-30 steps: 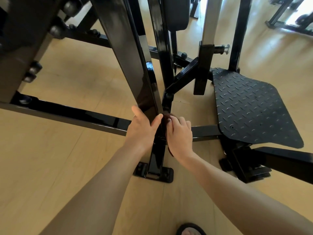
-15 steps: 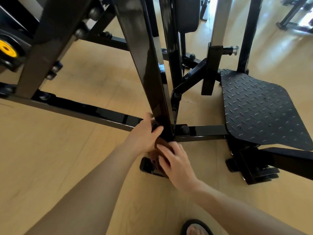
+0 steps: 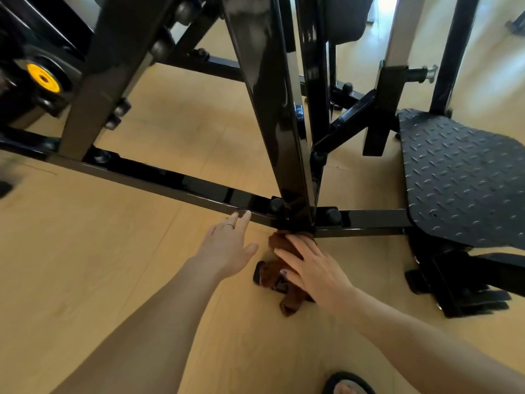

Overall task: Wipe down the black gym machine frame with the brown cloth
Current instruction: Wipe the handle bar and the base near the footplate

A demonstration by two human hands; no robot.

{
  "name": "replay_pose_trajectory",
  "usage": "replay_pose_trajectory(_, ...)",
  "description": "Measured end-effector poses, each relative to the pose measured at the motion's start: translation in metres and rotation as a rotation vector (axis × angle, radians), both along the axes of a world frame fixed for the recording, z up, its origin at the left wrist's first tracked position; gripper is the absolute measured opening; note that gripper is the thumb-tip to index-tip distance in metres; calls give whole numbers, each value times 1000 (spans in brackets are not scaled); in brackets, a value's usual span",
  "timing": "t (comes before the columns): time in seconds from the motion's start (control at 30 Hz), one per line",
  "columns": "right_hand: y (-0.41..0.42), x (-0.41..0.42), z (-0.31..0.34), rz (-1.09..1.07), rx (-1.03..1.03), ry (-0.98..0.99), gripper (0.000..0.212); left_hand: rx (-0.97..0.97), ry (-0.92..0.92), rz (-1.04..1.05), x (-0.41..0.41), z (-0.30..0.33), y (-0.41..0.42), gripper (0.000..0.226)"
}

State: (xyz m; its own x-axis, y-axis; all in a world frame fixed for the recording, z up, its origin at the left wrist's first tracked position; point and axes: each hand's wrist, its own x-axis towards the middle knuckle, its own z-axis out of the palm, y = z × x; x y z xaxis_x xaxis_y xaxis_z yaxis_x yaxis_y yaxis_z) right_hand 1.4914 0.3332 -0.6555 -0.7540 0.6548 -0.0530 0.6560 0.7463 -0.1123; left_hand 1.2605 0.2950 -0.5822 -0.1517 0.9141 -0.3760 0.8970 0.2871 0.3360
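Observation:
The black gym machine frame rises as a glossy slanted post from a floor crossbar. At the post's foot lies the brown cloth, bunched over the bolted base plate. My right hand presses flat on the cloth with fingers spread, covering most of it. My left hand is off the post, open, with its fingertips touching the crossbar's near edge just left of the joint. A ring shows on one finger.
A black diamond-plate footplate sits to the right on its own base. A weight stack part with a yellow disc is at the far left. Wooden floor lies around. My sandalled foot shows at the bottom.
Both hands have slid down the post to its foot. My left hand has let go of the post and opened toward the crossbar. The cloth now lies over the base plate under my right hand.

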Motion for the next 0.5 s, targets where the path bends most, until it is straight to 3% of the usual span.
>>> replay_pose_trajectory(0.13, -19, -4, -10, -120, 56, 72, 49, -39, 48, 3, -3, -2, -7, 75)
replay_pose_trajectory(0.27, -23, 14, -20, 237, 107, -50, 81, -77, 112, -15, -12, 5, -17, 75)
replay_pose_trajectory(0.33, 3, 14, -13, 292, 148, -89, 80, -66, 132, -18, -16, 16, -17, 75)
replay_pose_trajectory(0.5, 14, -8, 2, 2, 83, -48, 57, -57, 197, -3, -27, 57, -2, 75)
